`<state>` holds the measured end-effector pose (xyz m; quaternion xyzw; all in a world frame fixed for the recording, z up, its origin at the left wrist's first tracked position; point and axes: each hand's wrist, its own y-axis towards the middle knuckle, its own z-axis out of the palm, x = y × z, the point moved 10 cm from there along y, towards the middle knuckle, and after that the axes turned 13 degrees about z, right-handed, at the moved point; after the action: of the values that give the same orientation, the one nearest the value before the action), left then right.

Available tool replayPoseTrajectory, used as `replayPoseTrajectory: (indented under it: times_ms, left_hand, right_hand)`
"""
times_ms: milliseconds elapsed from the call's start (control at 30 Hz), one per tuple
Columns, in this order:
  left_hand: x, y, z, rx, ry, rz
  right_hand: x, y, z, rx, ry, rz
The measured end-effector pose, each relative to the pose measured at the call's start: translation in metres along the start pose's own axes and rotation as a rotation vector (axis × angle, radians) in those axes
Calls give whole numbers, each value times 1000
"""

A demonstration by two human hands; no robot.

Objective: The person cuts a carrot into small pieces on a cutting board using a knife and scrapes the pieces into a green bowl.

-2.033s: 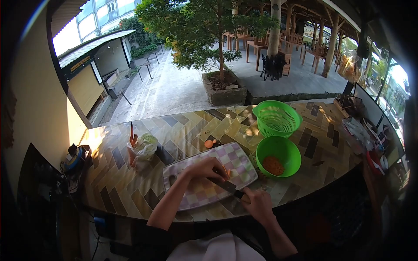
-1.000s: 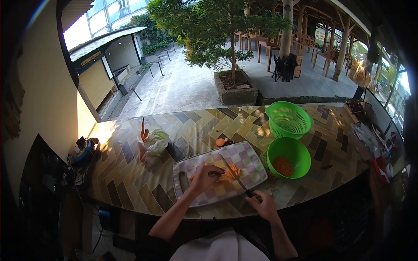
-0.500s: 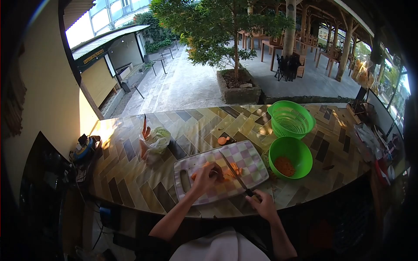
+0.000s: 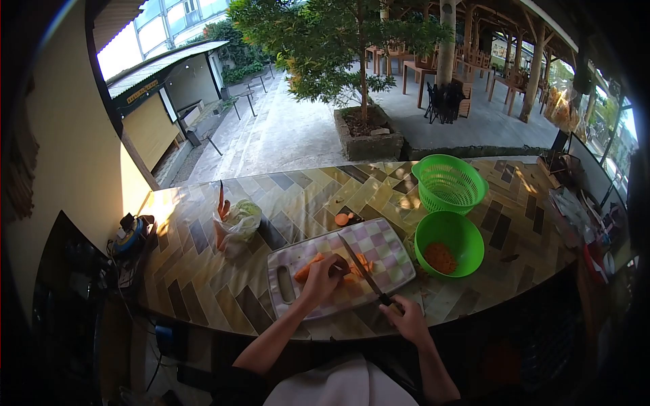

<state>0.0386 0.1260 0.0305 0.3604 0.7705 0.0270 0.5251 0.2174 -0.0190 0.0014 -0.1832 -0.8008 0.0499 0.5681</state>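
Observation:
A pink-and-white checked cutting board [image 4: 386,243] lies near the table's front edge. On it, my left hand [image 4: 323,279] has its fingers curled down over a carrot [image 4: 302,273], which sticks out on the left; the fingertips' exact contact is partly hidden. Cut carrot pieces [image 4: 364,262] are right beside those fingers. My right hand [image 4: 407,321] grips the dark handle of a kitchen knife [image 4: 362,268]. Its long blade slants away across the board, just right of my left hand and over the cut pieces.
Right of the board stands a green bowl [image 4: 467,237] with chopped carrot [image 4: 440,258] inside, and behind it a green colander [image 4: 450,186]. Carrot ends [image 4: 343,219] rest beyond the board. At left is a plastic bag [image 4: 240,223] of vegetables. A planter [image 4: 372,145] stands past the table.
The view has shifted slightly. More of the carrot shows left of my left hand. The knife stays in my right hand at nearly the same slant.

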Motion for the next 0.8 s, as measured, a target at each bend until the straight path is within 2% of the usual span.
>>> replayPoseTrajectory:
  times_ms: [67, 167, 267, 367, 567, 667, 800]
  left_hand:
    - [-10, 3, -1, 19, 121, 142]
    - [-2, 1, -1, -42, -79, 29]
    - [-8, 3, -5, -13, -57, -50]
    - [-6, 3, -7, 17, -59, -43]
    - [-12, -3, -6, 144, 175, 1]
    - [-14, -4, 2, 170, 318, 115]
    - [-9, -7, 14, 233, 337, 255]
  right_hand:
    - [-1, 0, 1, 6, 7, 3]
    - [-1, 0, 0, -1, -23, -15]
    - [-2, 1, 0, 14, 2, -3]
    - [-8, 4, 0, -9, -35, -13]
    - [-6, 2, 0, 18, -18, 28]
    - [-5, 2, 1, 13, -9, 20]
    - [2, -2, 0, 8, 10, -13]
